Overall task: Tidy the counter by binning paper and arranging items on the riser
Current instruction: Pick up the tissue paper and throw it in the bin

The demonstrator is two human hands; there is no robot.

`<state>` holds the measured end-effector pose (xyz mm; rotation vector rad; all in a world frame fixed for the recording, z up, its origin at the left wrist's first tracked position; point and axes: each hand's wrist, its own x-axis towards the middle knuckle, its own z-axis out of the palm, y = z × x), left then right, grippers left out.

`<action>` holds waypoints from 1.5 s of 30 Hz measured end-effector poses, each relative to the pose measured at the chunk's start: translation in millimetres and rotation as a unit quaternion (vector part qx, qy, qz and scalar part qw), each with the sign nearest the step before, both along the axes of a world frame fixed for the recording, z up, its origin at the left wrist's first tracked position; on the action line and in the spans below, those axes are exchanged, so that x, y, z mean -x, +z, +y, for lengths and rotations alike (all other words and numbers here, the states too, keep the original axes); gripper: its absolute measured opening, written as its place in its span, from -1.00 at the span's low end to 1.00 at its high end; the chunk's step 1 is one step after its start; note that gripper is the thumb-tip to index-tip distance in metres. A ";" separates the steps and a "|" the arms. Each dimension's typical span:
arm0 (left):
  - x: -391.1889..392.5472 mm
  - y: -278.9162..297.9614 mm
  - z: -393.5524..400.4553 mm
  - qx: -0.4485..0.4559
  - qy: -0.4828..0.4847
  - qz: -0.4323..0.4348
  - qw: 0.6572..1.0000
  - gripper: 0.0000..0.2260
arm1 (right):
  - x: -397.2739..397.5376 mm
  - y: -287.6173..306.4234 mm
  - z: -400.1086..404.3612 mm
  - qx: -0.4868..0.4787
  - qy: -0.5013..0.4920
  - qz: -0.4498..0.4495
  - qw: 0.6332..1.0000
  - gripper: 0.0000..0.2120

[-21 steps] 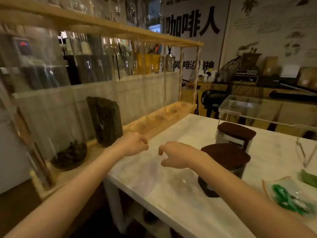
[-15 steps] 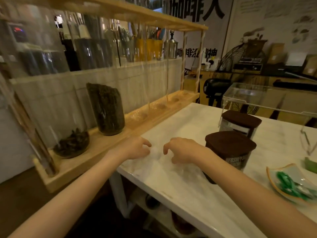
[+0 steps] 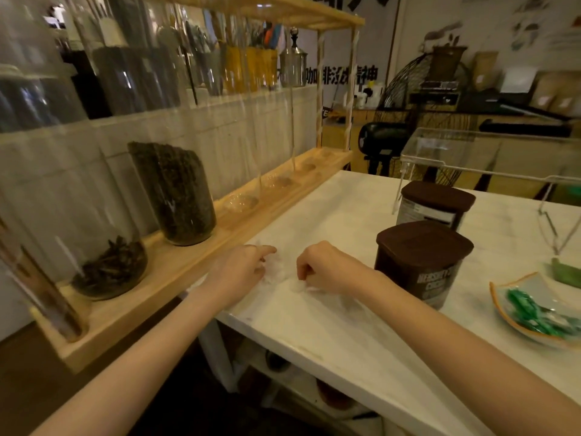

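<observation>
Hands, two, left and right, both pinching one white paper near two brown-lidded cocoa tubs.

Bare forearms, no sleeves, left hand, right hand

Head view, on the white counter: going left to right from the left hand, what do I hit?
left hand → crumpled white paper → right hand → near brown-lidded cocoa tin → dish of green candies. The second tin behind overlaps the first, so it is left out.
</observation>
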<state>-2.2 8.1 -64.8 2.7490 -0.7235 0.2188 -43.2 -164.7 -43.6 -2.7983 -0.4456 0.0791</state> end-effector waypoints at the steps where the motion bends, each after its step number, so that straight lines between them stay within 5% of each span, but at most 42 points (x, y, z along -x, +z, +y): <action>1: -0.9 1.5 -0.6 -0.002 -0.003 -0.001 1.000 -0.59 | -0.4 0.8 0.5 -0.022 -0.005 -0.005 1.000 -0.79; 12: 44.3 50.7 -18.5 -0.005 -0.056 0.010 0.998 -0.79 | 71.6 34.3 -9.3 -0.152 -0.027 -0.079 0.985 -0.79; 26: 255.1 46.2 -95.9 0.096 -0.280 0.050 0.954 -0.83 | 316.6 22.3 -84.8 -0.297 -0.202 -0.081 0.930 -0.80; 33: 322.3 -43.7 -143.4 0.079 -0.315 0.193 0.926 -0.82 | 411.8 -63.3 -113.1 -0.309 -0.324 -0.028 0.894 -0.87; 45: 343.0 -333.6 -211.9 -0.019 -0.230 0.363 0.903 -0.91 | 468.4 -374.6 -159.9 -0.442 -0.555 0.056 0.702 -0.85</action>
